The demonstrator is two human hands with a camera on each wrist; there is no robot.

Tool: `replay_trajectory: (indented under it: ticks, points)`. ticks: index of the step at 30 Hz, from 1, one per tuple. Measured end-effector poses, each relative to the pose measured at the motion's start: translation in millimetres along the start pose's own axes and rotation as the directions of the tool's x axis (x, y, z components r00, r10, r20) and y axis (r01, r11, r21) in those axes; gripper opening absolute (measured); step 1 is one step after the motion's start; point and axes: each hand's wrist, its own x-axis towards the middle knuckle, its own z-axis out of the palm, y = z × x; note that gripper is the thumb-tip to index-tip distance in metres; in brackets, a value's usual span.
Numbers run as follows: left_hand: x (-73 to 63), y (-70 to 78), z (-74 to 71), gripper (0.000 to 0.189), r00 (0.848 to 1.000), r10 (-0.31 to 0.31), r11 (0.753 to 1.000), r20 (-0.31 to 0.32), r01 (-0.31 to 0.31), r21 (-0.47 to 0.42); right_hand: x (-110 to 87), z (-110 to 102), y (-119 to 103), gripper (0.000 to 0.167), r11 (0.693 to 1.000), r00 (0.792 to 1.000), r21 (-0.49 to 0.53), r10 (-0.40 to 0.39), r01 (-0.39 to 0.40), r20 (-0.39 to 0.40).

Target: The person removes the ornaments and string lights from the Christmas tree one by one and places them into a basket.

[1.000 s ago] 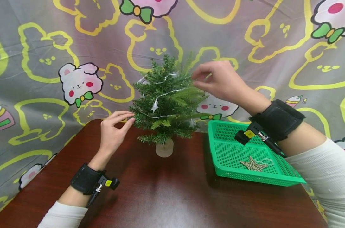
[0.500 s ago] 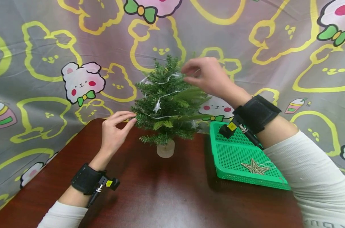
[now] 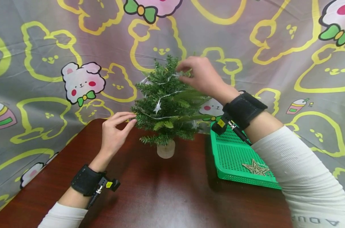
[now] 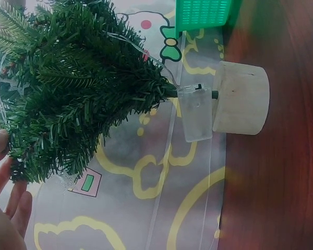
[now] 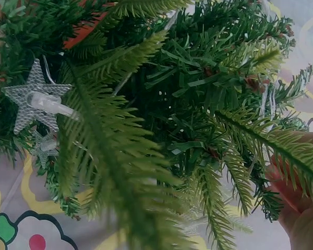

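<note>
One small tree (image 3: 166,103) on our brown surface (image 3: 172,193), left grip (image 3: 113,132) pinching a branch (image 3: 141,120), right grip (image 3: 203,75) unclear to us, cartoon-printed curtain (image 3: 109,47) behind.

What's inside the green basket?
A glittery gold star lies in the green basket; the right arm covers its right side, so anything there is hidden.

Your left arm (image 3: 75,199) reaches forward, left hand (image 3: 113,133) raised, thumb (image 3: 129,125) and fingers (image 3: 122,115) nearly meeting at the tips. Your right arm (image 3: 289,158) reaches higher and inward — right hand (image 3: 203,74) turned left, fingers (image 3: 185,63) curved above the thumb (image 3: 186,80).
</note>
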Motion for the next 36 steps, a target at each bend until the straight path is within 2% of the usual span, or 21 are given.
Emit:
replay_trajectory:
  ticks: [17, 22, 36]
  points:
    - [-1.5, 0.7, 0.8, 0.019, 1.0, -0.001, 1.0, 0.002, 0.001, -0.003, 12.6, 1.3, -3.6, 0.037, 0.996, 0.987, -0.054, 0.076, -0.069, 0.143]
    - [-1.1, 0.7, 1.0, 0.019, 1.0, 0.001, 1.0, 0.0, -0.001, -0.014, 15.4, 3.4, -3.0, 0.037, 0.997, 0.988, -0.052, 0.063, -0.056, 0.142]
    - [-0.7, 2.5, 1.6, 0.018, 1.0, 0.01, 1.0, -0.017, -0.01, -0.019, 13.6, 4.0, -1.9, 0.018, 0.998, 0.994, -0.03, 0.066, -0.064, 0.092]
